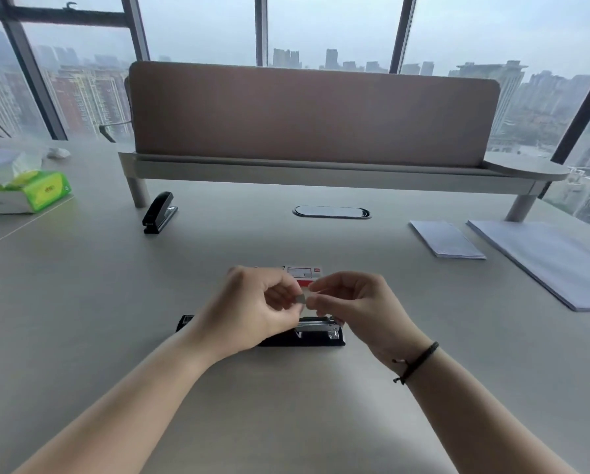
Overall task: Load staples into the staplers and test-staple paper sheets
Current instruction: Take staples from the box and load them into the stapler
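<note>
Staple box (pixel 303 272) on table (pixel 81 302) just behind hands; contents not visible. Tissue pack (pixel 30 193) far left, tissue sticking out. Left hand (pixel 249 313) and right hand (pixel 355 302), each in narrow pinch grip, hold small staple strip (pixel 300 299) between them, long axis left-right, above opened stapler (pixel 307 333) lying crosswise, metal tray exposed. Second stapler (pixel 159 212) closed, far left. Paper sheets (pixel 553 261) at right.

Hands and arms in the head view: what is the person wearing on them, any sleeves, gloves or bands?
Both forearms are bare, with no sleeves in view and no gloves. The left hand shows no rings or bands. The right hand has a thin dark braided bracelet at the wrist, with a small knotted end hanging from it.
</note>
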A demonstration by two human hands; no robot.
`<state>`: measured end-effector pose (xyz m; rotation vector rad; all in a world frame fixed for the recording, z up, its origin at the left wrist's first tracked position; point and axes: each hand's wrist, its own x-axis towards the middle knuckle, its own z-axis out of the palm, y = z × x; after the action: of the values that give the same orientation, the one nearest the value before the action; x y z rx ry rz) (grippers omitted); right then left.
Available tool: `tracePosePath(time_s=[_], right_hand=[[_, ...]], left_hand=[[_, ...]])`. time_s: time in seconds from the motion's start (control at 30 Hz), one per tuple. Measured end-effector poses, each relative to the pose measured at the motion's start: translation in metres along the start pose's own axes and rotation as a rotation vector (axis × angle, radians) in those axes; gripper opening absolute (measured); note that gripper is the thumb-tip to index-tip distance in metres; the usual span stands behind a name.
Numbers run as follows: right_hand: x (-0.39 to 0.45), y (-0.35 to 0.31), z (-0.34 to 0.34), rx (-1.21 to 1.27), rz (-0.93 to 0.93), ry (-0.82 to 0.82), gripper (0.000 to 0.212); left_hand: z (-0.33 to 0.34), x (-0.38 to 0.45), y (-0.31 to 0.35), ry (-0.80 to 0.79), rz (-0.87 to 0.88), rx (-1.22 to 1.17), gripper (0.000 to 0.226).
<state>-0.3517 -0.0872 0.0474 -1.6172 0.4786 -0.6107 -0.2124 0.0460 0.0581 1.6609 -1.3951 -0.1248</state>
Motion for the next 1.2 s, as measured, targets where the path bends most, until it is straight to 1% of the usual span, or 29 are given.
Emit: tracePosePath(time_s=[0.07, 0.17, 0.3, 0.37, 0.47, 0.57, 0.67, 0.77, 0.93, 1.13, 1.2], right_hand=[[-0.002, 0.001, 0.001, 0.019, -0.006, 0.002, 0.015], [-0.004, 0.004, 0.000, 0.000, -0.036, 0.006, 0.010], [-0.005, 0.009, -0.004, -0.030, -0.072, 0.016, 0.007], [-0.006, 0.009, -0.004, -0.072, -0.089, -0.009, 0.003], [-0.007, 0.010, -0.003, -0.172, -0.137, -0.043, 0.010], [-0.008, 0.011, -0.004, -0.159, -0.141, -0.073, 0.012], [-0.008, 0.010, -0.006, -0.157, -0.138, -0.067, 0.012], [-0.007, 0.011, -0.010, -0.189, -0.173, -0.063, 0.015], [-0.007, 0.012, -0.009, -0.228, -0.211, -0.079, 0.007], [-0.009, 0.008, -0.009, -0.284, -0.261, -0.073, 0.015], [-0.008, 0.007, -0.012, -0.328, -0.279, -0.048, 0.010]], left_hand=[[0.002, -0.003, 0.000, 0.022, 0.013, -0.004, 0.012], [0.008, -0.006, -0.003, 0.050, 0.037, -0.004, 0.011], [0.013, -0.007, -0.005, 0.046, 0.030, -0.060, 0.014], [0.015, -0.008, -0.005, 0.042, -0.014, -0.118, 0.019], [0.018, -0.009, -0.004, 0.040, -0.121, -0.242, 0.025], [0.019, -0.009, -0.003, 0.025, -0.178, -0.351, 0.020], [0.018, -0.010, -0.001, 0.040, -0.200, -0.377, 0.016], [0.017, -0.009, -0.002, 0.055, -0.219, -0.411, 0.017], [0.018, -0.012, -0.003, 0.050, -0.195, -0.417, 0.019], [0.018, -0.013, -0.003, 0.021, -0.173, -0.431, 0.022], [0.017, -0.013, -0.002, 0.023, -0.167, -0.394, 0.020]])
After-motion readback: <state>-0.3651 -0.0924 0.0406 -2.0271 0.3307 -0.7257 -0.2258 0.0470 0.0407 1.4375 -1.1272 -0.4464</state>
